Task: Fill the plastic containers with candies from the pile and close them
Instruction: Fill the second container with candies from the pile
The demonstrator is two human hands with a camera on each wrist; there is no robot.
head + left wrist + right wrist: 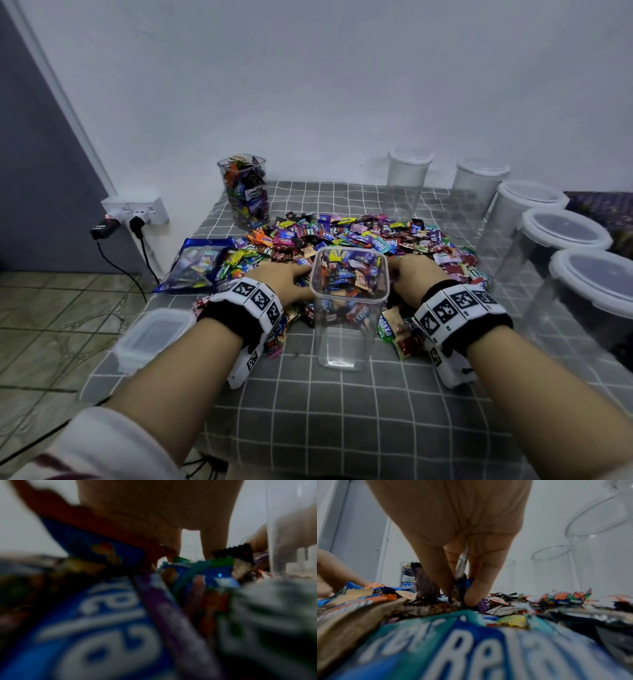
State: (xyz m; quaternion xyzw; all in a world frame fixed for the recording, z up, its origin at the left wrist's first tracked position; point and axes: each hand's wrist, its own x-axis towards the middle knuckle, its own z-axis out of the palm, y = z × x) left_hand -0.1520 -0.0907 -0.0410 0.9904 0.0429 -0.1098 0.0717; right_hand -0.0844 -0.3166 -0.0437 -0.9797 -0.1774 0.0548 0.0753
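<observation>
A: Where is the square container placed?

B: It is stood upright on the checked table, at the near edge of the candy pile, between the two hands. It appears empty; the wrappers seen through its clear walls are judged to belong to the pile behind it.

A: What is being done by the hands?

B: The right hand is pressed into the pile, and in the right wrist view its fingers are closed on a few candies. The left hand is laid on the pile beside the container; whether anything is gripped cannot be told, since the left wrist view is blurred.

A: Which step is in hand, then?

B: Gathering, it is judged. A lift over the open rim and a release are called for next.

A: And around it?

B: A filled container is stood unlidded at the back left, a square lid is laid at the near left, and round lidded containers are lined along the right.
</observation>
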